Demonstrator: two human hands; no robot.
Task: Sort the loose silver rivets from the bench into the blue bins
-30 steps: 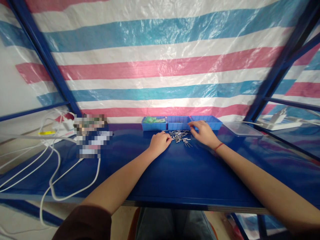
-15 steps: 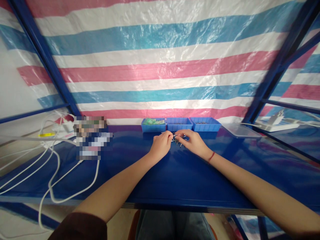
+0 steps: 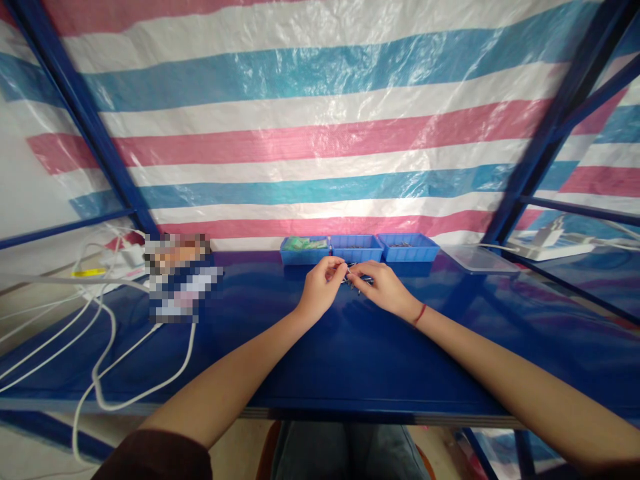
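My left hand [image 3: 323, 285] and my right hand [image 3: 381, 285] meet at the fingertips above the middle of the blue table [image 3: 345, 360]. Both are closed in a pinch. What sits between the fingertips is too small and too covered to name. Small metal pieces [image 3: 361, 289], thin and pin-like, lie in a loose heap under and behind my fingers; my right hand partly covers them. Just beyond my hands stand the middle blue bin [image 3: 356, 256] and the right blue bin [image 3: 409, 254], each with small metal pieces inside.
At the left of that row, a blue bin [image 3: 306, 259] holds green packets. A clear plastic lid [image 3: 480, 260] lies to the right, near a white power strip [image 3: 550, 249]. White cables [image 3: 107, 400] loop over the table's left side beside a blurred-out item [image 3: 183, 280].
My left fingers have shifted and curled at the meeting point, and a thin metal piece that stuck out there no longer shows clearly. The view has moved slightly; my right hand stays nearly in place.
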